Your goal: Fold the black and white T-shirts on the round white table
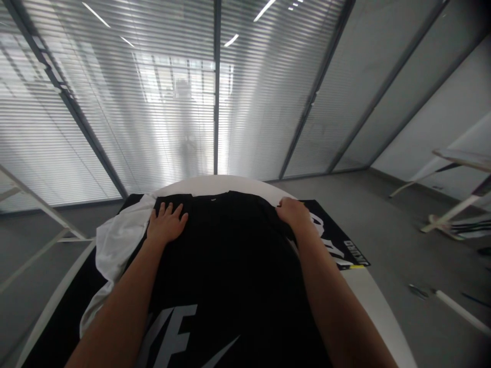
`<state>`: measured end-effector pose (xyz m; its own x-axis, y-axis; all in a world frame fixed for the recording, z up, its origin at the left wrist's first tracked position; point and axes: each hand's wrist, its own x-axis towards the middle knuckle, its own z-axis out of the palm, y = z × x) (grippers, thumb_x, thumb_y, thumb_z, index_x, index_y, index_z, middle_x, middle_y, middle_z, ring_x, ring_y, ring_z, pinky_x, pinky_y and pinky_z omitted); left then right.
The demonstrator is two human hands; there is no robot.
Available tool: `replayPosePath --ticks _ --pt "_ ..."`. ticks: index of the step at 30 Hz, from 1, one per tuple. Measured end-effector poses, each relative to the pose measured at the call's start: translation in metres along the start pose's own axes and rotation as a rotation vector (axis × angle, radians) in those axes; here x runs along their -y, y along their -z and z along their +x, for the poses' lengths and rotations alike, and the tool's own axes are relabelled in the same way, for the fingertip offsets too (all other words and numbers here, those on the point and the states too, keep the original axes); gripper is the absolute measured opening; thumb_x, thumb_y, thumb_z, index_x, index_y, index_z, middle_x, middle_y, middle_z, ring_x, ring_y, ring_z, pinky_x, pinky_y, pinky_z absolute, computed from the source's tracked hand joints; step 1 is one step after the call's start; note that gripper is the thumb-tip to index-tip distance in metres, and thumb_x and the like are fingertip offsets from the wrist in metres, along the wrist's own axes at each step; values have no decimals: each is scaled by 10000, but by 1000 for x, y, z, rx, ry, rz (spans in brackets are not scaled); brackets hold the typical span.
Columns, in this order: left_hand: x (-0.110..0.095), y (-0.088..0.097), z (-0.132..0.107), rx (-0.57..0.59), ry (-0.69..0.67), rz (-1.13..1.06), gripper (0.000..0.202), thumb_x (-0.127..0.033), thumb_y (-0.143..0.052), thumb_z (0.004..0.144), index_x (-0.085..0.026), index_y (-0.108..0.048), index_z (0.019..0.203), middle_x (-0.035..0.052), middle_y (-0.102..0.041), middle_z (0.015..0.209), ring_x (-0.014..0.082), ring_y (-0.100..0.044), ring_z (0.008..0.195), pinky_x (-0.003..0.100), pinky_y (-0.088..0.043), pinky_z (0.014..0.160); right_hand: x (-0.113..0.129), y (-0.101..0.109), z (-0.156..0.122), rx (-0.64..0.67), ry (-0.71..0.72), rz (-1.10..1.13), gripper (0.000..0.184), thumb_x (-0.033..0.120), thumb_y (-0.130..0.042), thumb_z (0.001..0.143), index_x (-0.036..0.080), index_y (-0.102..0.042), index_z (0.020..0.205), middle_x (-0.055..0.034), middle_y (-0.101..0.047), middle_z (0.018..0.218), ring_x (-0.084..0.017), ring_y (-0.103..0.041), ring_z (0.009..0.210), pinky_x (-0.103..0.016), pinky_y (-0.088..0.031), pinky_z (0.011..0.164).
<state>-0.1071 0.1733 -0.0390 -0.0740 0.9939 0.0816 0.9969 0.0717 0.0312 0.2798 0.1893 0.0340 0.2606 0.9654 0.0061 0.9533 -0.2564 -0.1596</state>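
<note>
A black garment (230, 266) with large white lettering lies spread over a white table (215, 185). My left hand (165, 223) lies flat on the garment's far left part, fingers spread. My right hand (293, 212) is at the garment's far right corner, fingers curled down over the fabric edge. A white garment (117, 240) lies bunched under the black one on the left.
A black mat with white print (337, 240) covers part of the table on the right. Glass walls with blinds stand behind. A white stand (452, 214) and a white rod (460, 309) are on the grey floor at right. A white frame (42, 209) stands left.
</note>
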Motion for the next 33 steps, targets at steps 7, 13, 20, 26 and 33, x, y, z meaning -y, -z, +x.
replayPosePath --ticks 7,13,20,26,33 --pt "-2 1 0 -2 0 18 664 -582 -224 926 -258 -368 1488 135 -368 1525 379 -208 1438 600 -189 1099 7 -27 2 63 -86 -63 416 295 -588 825 97 -645 1187 -255 -593 1231 -351 -603 1109 -455 -489 854" --pt "-2 1 0 -11 3 21 650 -574 -244 928 -261 -384 1480 121 -382 1520 372 -223 1435 589 -186 1107 8 -23 5 111 -67 -36 365 202 -507 838 88 -669 1145 -238 -644 1167 -343 -623 1079 -449 -485 858" --pt "-3 2 0 -2 2 28 663 -589 -235 924 -263 -377 1483 123 -381 1520 370 -220 1436 589 -194 1104 -15 -11 24 -55 50 187 323 289 -430 903 138 -657 1075 -176 -681 1082 -279 -626 1044 -357 -439 890" --pt "-3 2 0 -9 5 17 656 -587 -235 924 -267 -394 1474 122 -385 1518 371 -229 1433 592 -197 1100 -28 -7 36 -236 42 397 313 319 -404 939 132 -603 1092 -146 -667 1055 -244 -607 1007 -319 -428 874" --pt "-1 -1 2 -10 0 18 664 -599 -227 922 -269 -390 1475 126 -390 1514 368 -224 1435 593 -195 1101 -41 -5 36 -171 -39 634 403 250 -717 706 163 -620 1088 -90 -676 986 -204 -629 866 -312 -479 786"
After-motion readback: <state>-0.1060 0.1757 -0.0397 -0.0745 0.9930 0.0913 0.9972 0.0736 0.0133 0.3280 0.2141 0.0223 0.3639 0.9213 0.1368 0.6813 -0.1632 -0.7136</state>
